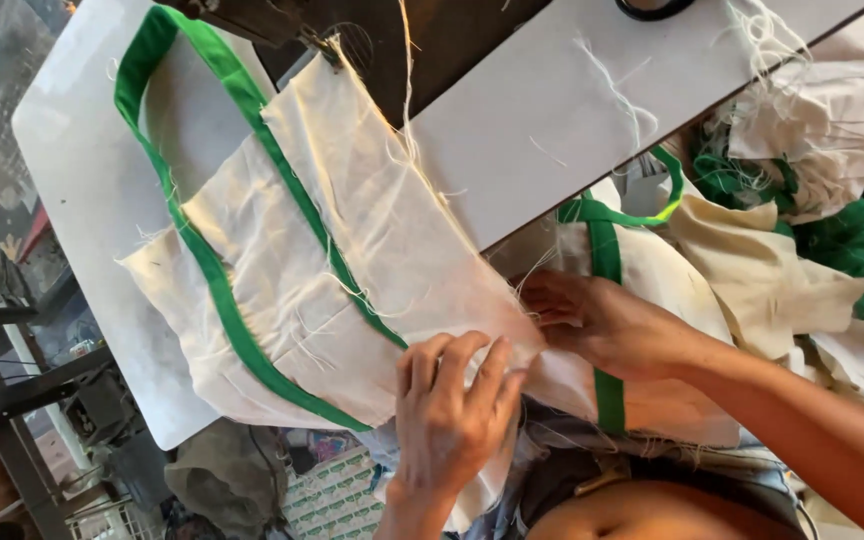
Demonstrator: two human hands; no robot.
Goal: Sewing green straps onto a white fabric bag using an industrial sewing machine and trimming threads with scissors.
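**Two hands pinching a cream panel at the counter edge**

Two bare hands were seen in the head view, both on a cream fabric panel (352, 260) trimmed with green binding tape (242, 330). The panel was spread across the white counter (82, 200), its lower corner hanging over the near edge.

The left hand (452, 420) was laid on that corner, fingers (472, 365) curled and closed on a fold of the cloth. The right hand (612, 325) was held just beside it, fingertips pinched shut on the frayed edge where the two hands met.

Loose threads (407, 120) were trailed up the panel towards the dark sewing machine (252, 15) at the far end. A heap of cream and green offcuts (832, 190) was piled to the right.

Several risks were judged likely: the raw edge could be frayed further if pulled hard between the two grips, and the trailing threads could be caught under the machine. The overhanging corner might also be dragged off the counter by its own weight if either grip were loosened.
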